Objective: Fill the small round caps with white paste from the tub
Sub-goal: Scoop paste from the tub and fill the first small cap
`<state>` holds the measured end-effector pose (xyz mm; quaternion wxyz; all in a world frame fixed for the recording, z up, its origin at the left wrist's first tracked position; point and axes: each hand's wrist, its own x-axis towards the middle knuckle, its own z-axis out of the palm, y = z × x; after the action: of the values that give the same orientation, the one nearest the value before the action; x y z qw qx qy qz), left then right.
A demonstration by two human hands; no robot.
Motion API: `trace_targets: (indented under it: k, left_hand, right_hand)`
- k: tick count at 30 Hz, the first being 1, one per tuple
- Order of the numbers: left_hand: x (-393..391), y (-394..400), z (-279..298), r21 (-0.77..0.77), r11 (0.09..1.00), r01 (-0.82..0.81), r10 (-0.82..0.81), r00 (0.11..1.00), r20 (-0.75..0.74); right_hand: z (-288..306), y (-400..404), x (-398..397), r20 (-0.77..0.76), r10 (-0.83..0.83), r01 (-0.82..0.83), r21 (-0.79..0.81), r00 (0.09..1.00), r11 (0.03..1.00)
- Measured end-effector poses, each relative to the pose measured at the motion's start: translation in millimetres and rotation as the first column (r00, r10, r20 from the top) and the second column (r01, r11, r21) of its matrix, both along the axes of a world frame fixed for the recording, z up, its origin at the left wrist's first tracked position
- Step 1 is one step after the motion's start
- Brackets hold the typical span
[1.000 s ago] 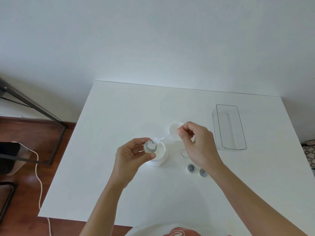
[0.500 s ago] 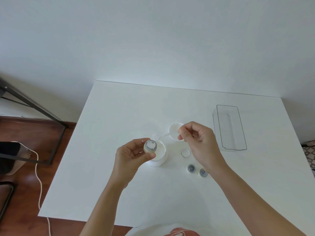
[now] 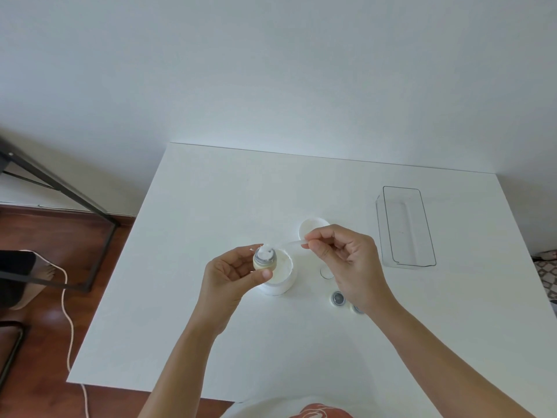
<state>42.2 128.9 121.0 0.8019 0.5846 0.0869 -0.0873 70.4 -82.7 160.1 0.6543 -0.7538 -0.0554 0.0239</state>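
Lying nearest on the white desk (image 3: 180,327), two small round caps with dark centres sit side by side, one (image 3: 338,298) in plain view and the other (image 3: 357,309) partly hidden under the right wrist. Just beyond them the open tub (image 3: 278,274) of white paste stands upright on the desk, and the left hand (image 3: 230,274) hovers at its near-left rim, thumb and fingers curled around a small round cap (image 3: 265,257) held with its mouth upward above the tub; a dab of white paste lies in that mouth. The right hand (image 3: 346,260) is to the right of the tub, its thumb and forefinger pinching the end of a thin pale spatula (image 3: 291,244) whose far tip reaches the held cap. Under the right hand's fingers a faint round outline (image 3: 327,273) rests on the desk, possibly a clear lid, though it is too pale to tell. Behind the right hand the tub's white lid (image 3: 310,226) lies flat. Farther right, well apart from the rest, an empty-looking clear rectangular bin (image 3: 407,227) stands near the desk's far edge.
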Motion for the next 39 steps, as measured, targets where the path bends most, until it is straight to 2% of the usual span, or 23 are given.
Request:
trace_targets:
  k: [11,24,27,32,39]
  left_hand:
    - [0.9,1.4,-0.1,-0.01,1.0,0.022,-0.022,1.0,0.011]
    - [0.8,2.6,0.2,-0.01,1.0,0.017,-0.017,1.0,0.014]
    - [0.8,2.8,1.4,0.0,1.0,0.009,-0.009,1.0,0.02]
    - [1.8,0.2,3.1,0.036,0.999,-0.008,0.007,1.0,0.029]
    - [2.4,-1.6,5.6,0.073,0.997,0.017,-0.02,0.999,0.04]
  right_hand:
    - [-3.8,-3.5,-0.9,0.079,-0.004,0.016,-0.155,0.997,0.988]
    - [2.6,-15.2,3.2,0.104,-0.008,0.032,-0.227,0.995,0.973]
    - [6.4,-18.0,3.5,0.121,-0.03,0.054,-0.196,0.992,0.979]
    - [13.1,-11.6,1.1,0.026,-0.11,0.112,-0.137,0.994,0.984]
    - [16.8,0.6,-4.1,-0.074,-0.027,0.012,-0.193,0.997,0.981]
